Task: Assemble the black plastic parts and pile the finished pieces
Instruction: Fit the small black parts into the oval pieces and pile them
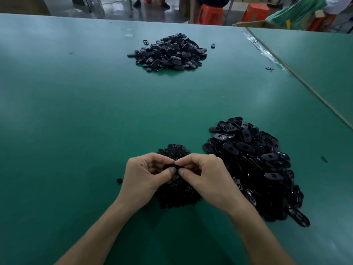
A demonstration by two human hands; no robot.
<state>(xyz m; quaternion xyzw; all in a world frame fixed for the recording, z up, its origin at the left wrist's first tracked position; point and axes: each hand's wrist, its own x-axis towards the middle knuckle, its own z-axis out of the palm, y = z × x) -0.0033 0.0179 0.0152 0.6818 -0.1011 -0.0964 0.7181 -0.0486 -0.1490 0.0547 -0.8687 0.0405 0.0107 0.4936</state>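
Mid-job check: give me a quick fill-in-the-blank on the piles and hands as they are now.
1. The left hand and right hand together pinch one small ____ part.
2. The big near pile lies to the ____ of the hands.
3. The far pile rests on a ____ table.
4. The stools beyond the table are ____.
Missing words: black; right; green; orange.

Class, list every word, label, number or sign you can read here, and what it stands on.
None can be read.
The heaps of black plastic parts, the green table top and the orange plastic stools show no lettering.
Any marks on the small black part pinched by the left hand and right hand are too small to tell.
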